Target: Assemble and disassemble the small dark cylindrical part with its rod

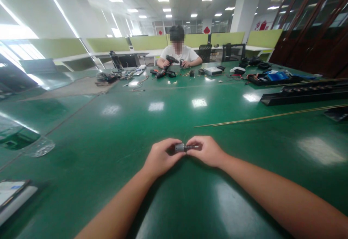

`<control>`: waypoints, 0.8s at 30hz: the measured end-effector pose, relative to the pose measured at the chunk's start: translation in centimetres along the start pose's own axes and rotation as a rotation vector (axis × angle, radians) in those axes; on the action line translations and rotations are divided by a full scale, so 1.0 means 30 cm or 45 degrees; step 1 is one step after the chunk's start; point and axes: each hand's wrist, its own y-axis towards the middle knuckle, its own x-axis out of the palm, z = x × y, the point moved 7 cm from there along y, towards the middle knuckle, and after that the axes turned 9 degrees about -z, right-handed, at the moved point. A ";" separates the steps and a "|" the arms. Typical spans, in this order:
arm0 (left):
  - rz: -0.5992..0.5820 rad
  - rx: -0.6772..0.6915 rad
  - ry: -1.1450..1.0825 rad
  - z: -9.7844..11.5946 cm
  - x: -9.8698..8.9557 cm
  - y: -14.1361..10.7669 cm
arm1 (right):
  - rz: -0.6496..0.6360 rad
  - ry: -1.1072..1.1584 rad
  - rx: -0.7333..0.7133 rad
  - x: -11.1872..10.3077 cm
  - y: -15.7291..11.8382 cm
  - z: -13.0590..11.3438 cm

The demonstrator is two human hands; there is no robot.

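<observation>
Just above the green tabletop [130, 123], my left hand [161, 157] is closed, thumb and fingers pinching a small grey metal cylinder [179, 147]. A thin dark metal shaft [192, 147] extends from the cylinder's right end. My right hand [206, 151] is closed around this shaft, its fingertips close to my left fingertips. The piece lies roughly level between the two hands. My fingers cover parts of both the cylinder and the shaft.
Across the table a person [178, 52] holds a power drill [172, 60]. Thin brass-coloured rods [244, 119] and a black metal channel [296, 95] lie to the right. A clear plastic bottle [40, 146] and a phone [12, 193] are at left.
</observation>
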 end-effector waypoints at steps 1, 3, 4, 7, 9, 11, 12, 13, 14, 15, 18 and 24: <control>-0.003 -0.013 -0.001 -0.003 0.002 0.000 | 0.003 -0.005 -0.003 -0.001 0.000 0.001; 0.000 -0.028 -0.005 -0.008 0.004 -0.001 | 0.009 -0.018 -0.012 -0.001 0.002 0.002; 0.005 -0.030 -0.004 -0.009 0.004 -0.001 | 0.010 -0.027 -0.017 -0.001 0.002 0.002; 0.021 -0.024 0.007 -0.010 0.003 -0.001 | 0.013 -0.033 -0.019 -0.001 0.003 0.002; 0.027 -0.019 0.015 -0.010 0.003 -0.001 | 0.016 -0.036 -0.010 -0.002 0.003 0.000; 0.034 -0.016 0.019 -0.011 0.002 -0.001 | 0.022 -0.058 -0.005 -0.006 0.002 -0.003; 0.039 -0.014 0.020 -0.010 0.001 -0.001 | 0.026 -0.079 -0.004 -0.008 0.002 -0.005; 0.045 -0.013 0.020 -0.010 0.000 -0.002 | 0.030 -0.099 -0.003 -0.010 0.001 -0.007; 0.050 -0.013 0.020 -0.009 -0.002 -0.003 | 0.033 -0.117 -0.003 -0.012 0.000 -0.009; 0.055 -0.013 0.020 -0.008 -0.004 -0.004 | 0.034 -0.132 -0.004 -0.013 0.000 -0.010; 0.066 -0.011 0.022 -0.005 -0.010 -0.007 | 0.026 -0.142 -0.012 -0.014 0.000 -0.013; 0.075 0.008 0.024 -0.006 -0.013 -0.005 | 0.036 -0.137 -0.011 -0.013 0.001 -0.011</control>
